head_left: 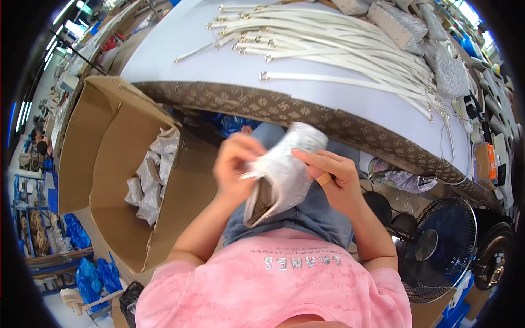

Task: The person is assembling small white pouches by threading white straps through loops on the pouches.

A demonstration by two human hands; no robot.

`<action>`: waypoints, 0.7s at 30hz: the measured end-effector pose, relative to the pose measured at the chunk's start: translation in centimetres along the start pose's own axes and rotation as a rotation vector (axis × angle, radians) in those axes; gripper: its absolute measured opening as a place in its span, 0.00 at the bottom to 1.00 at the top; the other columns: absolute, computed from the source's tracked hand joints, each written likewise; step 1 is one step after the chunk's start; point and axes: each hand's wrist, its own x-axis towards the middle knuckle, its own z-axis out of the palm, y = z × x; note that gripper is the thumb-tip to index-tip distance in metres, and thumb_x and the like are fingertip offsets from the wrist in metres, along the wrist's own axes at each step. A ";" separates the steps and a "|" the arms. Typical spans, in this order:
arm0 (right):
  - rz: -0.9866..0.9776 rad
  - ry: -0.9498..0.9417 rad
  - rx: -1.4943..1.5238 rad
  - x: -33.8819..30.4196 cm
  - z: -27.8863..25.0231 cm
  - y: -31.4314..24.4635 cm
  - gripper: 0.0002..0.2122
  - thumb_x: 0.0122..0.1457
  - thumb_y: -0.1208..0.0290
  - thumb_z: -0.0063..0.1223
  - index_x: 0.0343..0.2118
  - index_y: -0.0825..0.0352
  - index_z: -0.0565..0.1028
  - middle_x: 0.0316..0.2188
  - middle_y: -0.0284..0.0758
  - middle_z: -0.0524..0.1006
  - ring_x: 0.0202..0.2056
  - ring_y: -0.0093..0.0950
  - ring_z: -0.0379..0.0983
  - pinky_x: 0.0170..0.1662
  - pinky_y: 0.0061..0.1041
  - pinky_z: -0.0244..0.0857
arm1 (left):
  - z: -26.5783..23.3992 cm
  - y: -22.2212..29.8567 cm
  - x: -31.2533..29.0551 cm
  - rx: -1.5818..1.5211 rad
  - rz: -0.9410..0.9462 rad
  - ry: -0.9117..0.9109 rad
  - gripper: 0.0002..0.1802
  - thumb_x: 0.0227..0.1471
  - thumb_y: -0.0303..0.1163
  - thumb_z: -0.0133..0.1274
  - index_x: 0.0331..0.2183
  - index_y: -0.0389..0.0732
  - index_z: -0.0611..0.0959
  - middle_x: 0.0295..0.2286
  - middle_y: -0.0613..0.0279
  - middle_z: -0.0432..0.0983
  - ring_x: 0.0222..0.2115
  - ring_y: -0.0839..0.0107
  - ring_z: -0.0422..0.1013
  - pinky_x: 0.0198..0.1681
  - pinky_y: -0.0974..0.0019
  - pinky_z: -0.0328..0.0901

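Observation:
A small light grey patterned handbag is held over my lap, tilted, its open mouth facing down and to the left with a brownish lining showing. My right hand grips its right side, thumb and fingers closed on the material. My left hand, slightly blurred, is closed at the bag's left rim, where a short whitish strip sticks out. What exactly the left fingertips pinch is partly hidden.
Many white straps with metal buckles lie on the white table ahead. More grey bags are heaped at its right. An open cardboard box with several wrapped pieces stands left. Fans stand at right.

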 end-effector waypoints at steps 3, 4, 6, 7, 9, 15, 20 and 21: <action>0.038 0.096 0.157 -0.9 0.1 2.4 0.18 0.64 0.76 0.48 0.57 0.66 0.73 0.23 0.29 0.70 0.26 0.19 0.65 0.30 0.18 0.60 | -6.8 5.6 3.4 0.485 0.205 0.352 0.13 0.47 0.28 0.61 0.31 0.43 0.72 0.33 0.57 0.73 0.34 0.66 0.70 0.38 0.65 0.66; 0.109 0.110 0.239 -1.7 0.1 3.2 0.19 0.65 0.75 0.47 0.58 0.66 0.72 0.23 0.28 0.70 0.26 0.18 0.64 0.30 0.17 0.59 | -10.0 8.2 5.3 0.662 0.238 0.446 0.12 0.46 0.25 0.60 0.31 0.42 0.73 0.33 0.57 0.73 0.34 0.67 0.70 0.40 0.65 0.66; 0.235 0.091 0.375 -2.7 1.2 5.0 0.21 0.66 0.72 0.45 0.62 0.66 0.68 0.25 0.26 0.69 0.27 0.16 0.62 0.31 0.16 0.58 | -18.2 13.6 7.2 0.791 0.248 0.611 0.15 0.45 0.22 0.61 0.36 0.38 0.75 0.37 0.57 0.73 0.37 0.69 0.69 0.45 0.65 0.65; 0.290 0.062 0.439 -2.9 2.3 5.9 0.22 0.67 0.71 0.43 0.64 0.66 0.65 0.26 0.26 0.69 0.27 0.15 0.60 0.31 0.15 0.57 | -22.2 17.9 8.1 1.184 0.121 0.582 0.15 0.48 0.22 0.59 0.40 0.37 0.75 0.41 0.56 0.73 0.42 0.66 0.69 0.49 0.63 0.64; 0.440 0.005 0.642 -3.5 4.1 8.3 0.23 0.69 0.71 0.40 0.66 0.66 0.60 0.26 0.25 0.67 0.26 0.14 0.58 0.30 0.14 0.56 | -22.1 20.5 11.7 1.557 0.008 0.543 0.17 0.51 0.22 0.57 0.44 0.37 0.76 0.45 0.54 0.73 0.47 0.63 0.69 0.53 0.61 0.63; 0.624 0.031 0.704 -4.4 4.1 14.5 0.18 0.71 0.65 0.39 0.60 0.65 0.67 0.24 0.24 0.64 0.25 0.13 0.56 0.27 0.13 0.53 | 2.7 4.4 28.0 1.198 0.385 -0.354 0.30 0.42 0.22 0.64 0.51 0.42 0.77 0.56 0.55 0.67 0.60 0.55 0.60 0.63 0.56 0.54; 0.768 -0.011 0.804 -1.9 1.8 13.3 0.17 0.69 0.59 0.46 0.53 0.65 0.73 0.25 0.25 0.67 0.26 0.14 0.60 0.30 0.16 0.56 | 22.1 -12.7 43.7 1.068 1.177 -0.297 0.38 0.46 0.33 0.63 0.58 0.45 0.68 0.59 0.49 0.63 0.61 0.51 0.59 0.60 0.49 0.58; 0.760 -0.023 0.755 -1.9 2.2 13.3 0.17 0.68 0.59 0.48 0.51 0.66 0.74 0.25 0.25 0.69 0.28 0.16 0.63 0.32 0.18 0.59 | 24.7 -15.4 46.1 1.172 1.388 -0.110 0.48 0.44 0.35 0.63 0.64 0.46 0.59 0.62 0.47 0.57 0.63 0.50 0.55 0.63 0.43 0.55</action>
